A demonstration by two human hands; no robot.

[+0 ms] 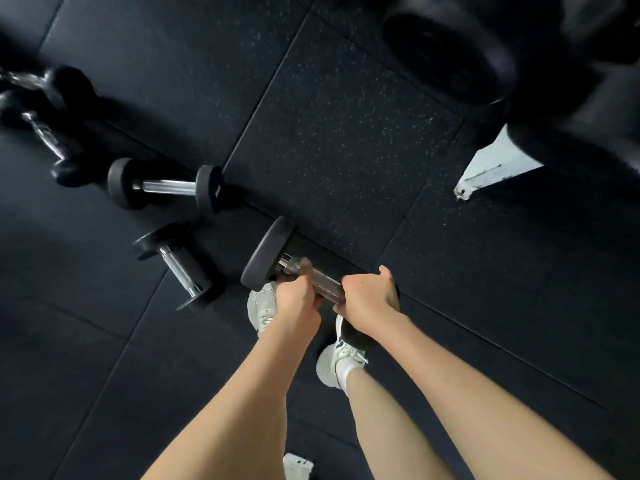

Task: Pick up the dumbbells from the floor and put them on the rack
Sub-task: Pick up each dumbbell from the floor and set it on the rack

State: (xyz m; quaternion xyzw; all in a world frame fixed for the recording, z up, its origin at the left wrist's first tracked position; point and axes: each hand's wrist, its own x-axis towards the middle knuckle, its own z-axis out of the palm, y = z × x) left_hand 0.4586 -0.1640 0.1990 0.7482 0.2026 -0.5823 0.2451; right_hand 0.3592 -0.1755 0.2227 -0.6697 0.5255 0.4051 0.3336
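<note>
At the far left a few dumbbells (69, 86) lie close together on the floor (329, 133). They are blurred and cut off by the edge, so their number is hard to tell. Just beside them a third dumbbell (162, 186) lies on its side. Nearer the person, a smaller dumbbell (178, 270) lies slanted, and both are well apart from the rack.

In the middle, the left hand (298, 294) and the right hand (370, 296) curl tightly round the chrome handle of the held dumbbell (268, 252). They grip side by side, above the white shoes (263, 304). The dumbbell's near end is mostly hidden under the right wrist.

At the upper right stands the rack (491, 168), with only its white foot plain. The dark round weights (450, 53) resting on it are blurred and cut off by the frame.
</note>
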